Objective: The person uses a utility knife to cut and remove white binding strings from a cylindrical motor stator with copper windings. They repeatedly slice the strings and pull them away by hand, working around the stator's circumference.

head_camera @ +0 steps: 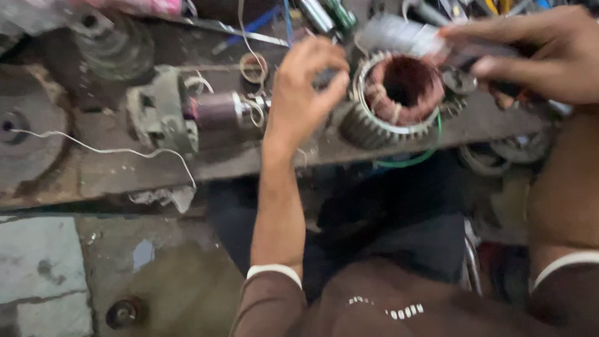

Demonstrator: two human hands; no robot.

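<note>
My left hand (306, 87) is up over the dirty tabletop (125, 168), fingers (331, 62) curled in close around something small & dark just beside the stator (396, 100). Pic is blurred there, so can't tell what it is or whether I've got a firm hold of it. The stator sits on the tabletop's front edge, tipped toward me: ribbed grey metal ring outside, reddish copper windings inside, dark hollow centre. My left hand's fingertips are right at its left rim, touching or nearly so, can't say which.

My right hand (536, 56) is to the right of & above the stator, fingers (493, 37) pinched together on a dark tool-like piece that points toward the stator's upper right rim. Motion blur hides what it is exactly. Grip looks closed, not spread.

A green wire (415, 159) loops out under the stator & hangs past the tabletop edge. Left of my left hand lies a rotor assy (193, 115), grey housing w/ a dark shaft end pointing toward my wrist, near but apart. A thin white wire (112, 151) trails across the tabletop from the far left to the front edge. A dark stepped pulley (109, 47) sits at the back left. Misc tools (324, 15) crowd the back, behind both hands. Below the tabletop, the concrete floor (43, 268) w/ a small round dark part (125, 312) on it.
</note>
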